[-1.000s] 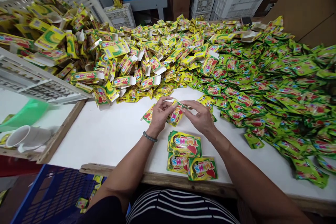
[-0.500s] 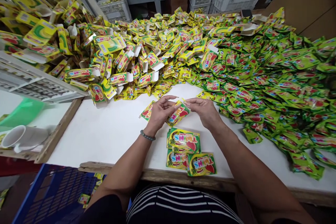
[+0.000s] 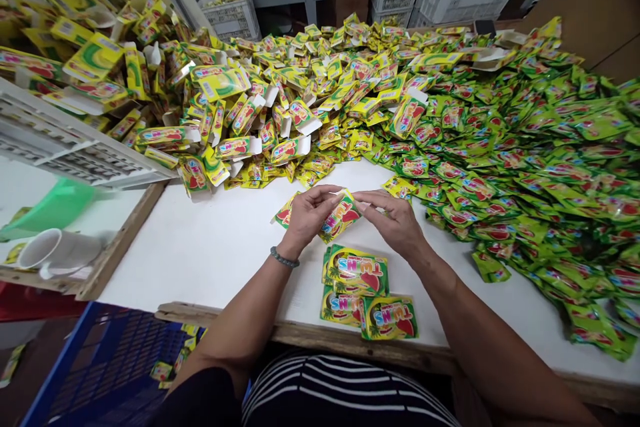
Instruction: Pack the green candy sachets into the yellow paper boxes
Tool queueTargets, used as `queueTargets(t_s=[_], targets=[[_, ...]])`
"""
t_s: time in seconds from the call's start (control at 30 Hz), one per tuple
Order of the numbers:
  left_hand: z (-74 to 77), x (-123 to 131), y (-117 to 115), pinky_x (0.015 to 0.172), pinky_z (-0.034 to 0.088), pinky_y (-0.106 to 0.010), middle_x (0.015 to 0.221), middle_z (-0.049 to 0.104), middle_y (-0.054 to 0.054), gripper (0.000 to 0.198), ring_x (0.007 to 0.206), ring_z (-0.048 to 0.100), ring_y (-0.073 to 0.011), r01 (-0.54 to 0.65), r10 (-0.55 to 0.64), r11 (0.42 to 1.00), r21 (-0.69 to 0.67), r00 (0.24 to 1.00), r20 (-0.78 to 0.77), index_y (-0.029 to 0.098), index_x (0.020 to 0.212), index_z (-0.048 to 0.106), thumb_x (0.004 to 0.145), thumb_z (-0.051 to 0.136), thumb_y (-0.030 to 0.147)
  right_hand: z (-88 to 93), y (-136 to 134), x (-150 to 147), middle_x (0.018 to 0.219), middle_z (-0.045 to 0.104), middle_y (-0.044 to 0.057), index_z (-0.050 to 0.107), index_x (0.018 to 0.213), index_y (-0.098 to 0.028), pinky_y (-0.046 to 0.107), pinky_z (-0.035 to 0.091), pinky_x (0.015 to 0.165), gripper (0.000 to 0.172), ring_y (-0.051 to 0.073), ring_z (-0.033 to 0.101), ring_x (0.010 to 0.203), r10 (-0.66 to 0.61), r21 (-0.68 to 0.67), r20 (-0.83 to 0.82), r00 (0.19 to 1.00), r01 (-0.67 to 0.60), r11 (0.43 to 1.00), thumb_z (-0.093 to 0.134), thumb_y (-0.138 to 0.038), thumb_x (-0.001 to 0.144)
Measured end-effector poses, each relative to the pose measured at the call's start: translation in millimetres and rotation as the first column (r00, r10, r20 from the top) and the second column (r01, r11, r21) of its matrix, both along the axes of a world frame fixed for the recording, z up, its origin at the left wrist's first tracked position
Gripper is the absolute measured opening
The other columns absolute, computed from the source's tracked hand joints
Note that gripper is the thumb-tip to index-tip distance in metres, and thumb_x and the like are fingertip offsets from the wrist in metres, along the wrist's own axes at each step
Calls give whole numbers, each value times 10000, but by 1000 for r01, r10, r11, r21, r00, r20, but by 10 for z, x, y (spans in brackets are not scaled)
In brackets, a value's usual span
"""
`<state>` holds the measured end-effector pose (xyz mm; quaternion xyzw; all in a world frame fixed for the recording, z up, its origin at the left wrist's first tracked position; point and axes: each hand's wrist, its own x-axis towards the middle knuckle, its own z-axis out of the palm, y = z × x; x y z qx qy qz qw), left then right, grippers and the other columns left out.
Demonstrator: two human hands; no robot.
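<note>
My left hand [image 3: 307,215] and my right hand [image 3: 395,219] meet over the white table [image 3: 210,253], both pinching a small yellow-green carton [image 3: 340,215] with red print, held tilted between them. The right fingers work at its upper end. Just below the hands lie three green sachets [image 3: 356,270] in a small stack near the table's front edge. Another flat carton [image 3: 283,212] lies under my left hand.
A heap of open yellow cartons [image 3: 240,107] fills the back left, a mass of green sachets [image 3: 540,160] the right. A white crate [image 3: 65,147] lies on its side at left, with a white cup [image 3: 50,250] and a green scoop [image 3: 55,205]. A blue crate [image 3: 100,367] sits below.
Both hands stay together on the carton, turning it slightly. The view has shifted a little; nothing else has moved.
</note>
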<state>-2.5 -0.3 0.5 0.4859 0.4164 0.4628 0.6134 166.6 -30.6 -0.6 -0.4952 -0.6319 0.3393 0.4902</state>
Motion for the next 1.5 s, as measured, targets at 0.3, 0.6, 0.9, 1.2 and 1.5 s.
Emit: queueTargets(t_s=[0.3, 0.6, 0.9, 1.2, 1.5], targets=[[109, 17, -71, 569, 409, -205, 728, 700, -12, 431, 588, 576, -88, 2, -1, 1000, 17, 1000, -23, 169, 946, 581, 657, 793, 407, -86, -24, -135, 1128, 721, 45, 700, 1145, -291, 443, 513, 965, 320, 246, 652, 1076, -36, -1, 38, 999, 36, 999, 553, -387, 877], [112, 19, -8, 537, 446, -213, 629, 663, 38, 500, 516, 577, -93, -90, 108, 984, -153, 987, 119, 183, 918, 559, 572, 842, 407, -54, -43, -92, 1398, 556, 46, 494, 1393, -277, 456, 396, 1090, 539, 238, 505, 1297, 168, -108, -174, 970, -189, 976, 358, -544, 946], [6, 2, 59, 693, 536, -288, 848, 724, -74, 404, 710, 678, -166, 266, -140, 874, -407, 939, 313, 137, 985, 663, 689, 786, 383, -44, 118, 86, 912, 708, 42, 703, 910, -233, 339, 481, 770, 301, 197, 594, 850, 29, -32, 42, 999, -27, 999, 627, -503, 801], [2, 110, 2, 813, 520, -307, 968, 741, -64, 442, 890, 679, -202, 120, -86, 982, -147, 972, 220, 177, 1010, 731, 673, 786, 458, -33, 105, 33, 600, 568, -17, 604, 658, -191, 261, 416, 542, 429, 126, 492, 568, -217, -297, -149, 965, 166, 940, 664, -614, 702], [21, 162, -32, 924, 492, -362, 969, 750, -73, 348, 949, 676, -226, 88, -45, 979, -184, 973, 226, 177, 903, 770, 648, 800, 410, 6, 59, -20, 513, 404, -47, 494, 561, -195, 234, 310, 487, 484, 95, 371, 534, -276, -202, 14, 961, 273, 941, 627, -624, 741]])
